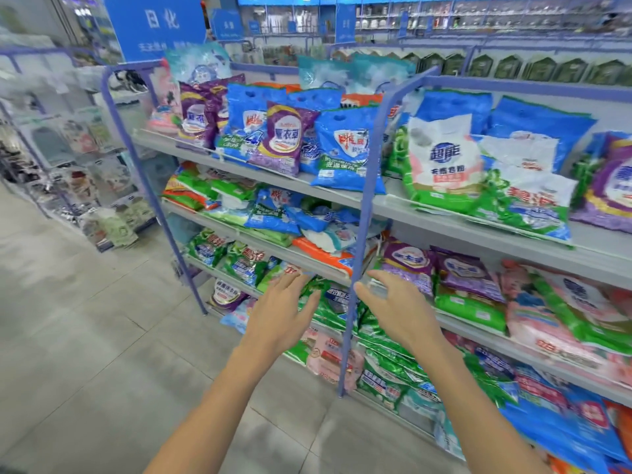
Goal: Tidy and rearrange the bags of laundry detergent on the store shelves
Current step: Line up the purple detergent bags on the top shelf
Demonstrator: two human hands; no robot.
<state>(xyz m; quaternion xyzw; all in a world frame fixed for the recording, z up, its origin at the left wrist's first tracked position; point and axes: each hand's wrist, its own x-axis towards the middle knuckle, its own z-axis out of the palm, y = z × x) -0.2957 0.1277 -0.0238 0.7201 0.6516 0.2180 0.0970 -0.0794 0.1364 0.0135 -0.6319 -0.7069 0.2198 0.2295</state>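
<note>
Two bare hands reach toward the shelves, left hand (pixel 280 311) and right hand (pixel 398 309) both spread, holding nothing. Between them stands a blue upright post (pixel 364 213). Detergent bags fill four shelf levels: a purple bag (pixel 285 143) and a blue bag (pixel 345 152) stand upright on the top shelf (pixel 342 196); lower bags lie jumbled.

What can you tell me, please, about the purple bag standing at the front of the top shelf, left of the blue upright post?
The purple bag is a glossy plastic pouch, purple with a gold band curving round a white label bearing blue characters, and a paler lilac pattern at the bottom. It looks full and sealed. It stands upright, tilted slightly, at the front edge of the top shelf, overlapping the blue bags beside and behind it. Neither hand touches it; both are lower down.
</note>
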